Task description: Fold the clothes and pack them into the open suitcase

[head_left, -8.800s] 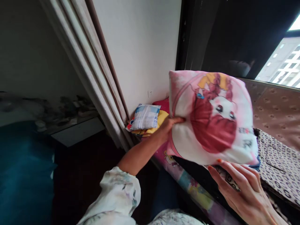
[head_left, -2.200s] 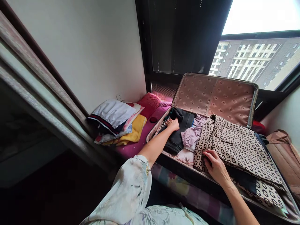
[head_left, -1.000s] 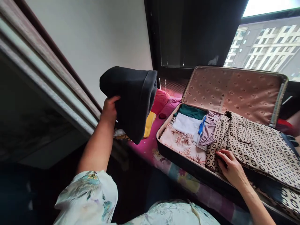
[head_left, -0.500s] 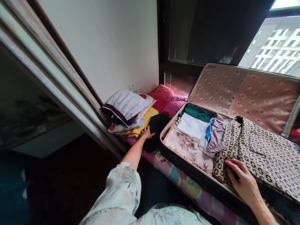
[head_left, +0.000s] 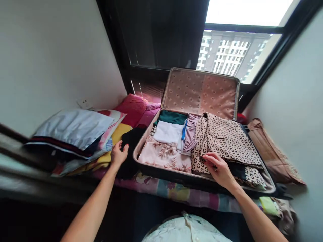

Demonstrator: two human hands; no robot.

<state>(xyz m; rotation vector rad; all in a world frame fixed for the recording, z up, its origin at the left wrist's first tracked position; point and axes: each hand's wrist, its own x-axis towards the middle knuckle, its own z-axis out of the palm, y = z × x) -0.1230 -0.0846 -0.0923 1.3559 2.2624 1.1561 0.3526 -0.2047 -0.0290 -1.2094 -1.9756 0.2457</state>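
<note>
My left hand (head_left: 119, 154) is over the edge of a black garment (head_left: 133, 139), beside the suitcase's left side. Its thumb and fingers are apart, with nothing seen between them. My right hand (head_left: 219, 168) is at the folded beige garment with dark horseshoe-like print (head_left: 227, 137), fingers loosely bent near its fold. That garment covers the right half of the open suitcase (head_left: 161, 169). On the left lie a pink leaf-print garment (head_left: 164, 156), a folded white cloth (head_left: 168, 131), a dark green cloth (head_left: 172, 117) and a lilac ruffled piece (head_left: 191, 134).
Left of the black garment is a clothes pile with a white and navy garment (head_left: 73, 129) on top and yellow cloth (head_left: 121, 132) beneath. A brown bag (head_left: 271, 151) leans at the right wall. The suitcase lid (head_left: 199, 92) stands up before the window.
The view has swung right, bringing the whole suitcase and brown bag into sight. My left hand has lifted slightly from the black garment's edge. My right hand remains at the printed garment.
</note>
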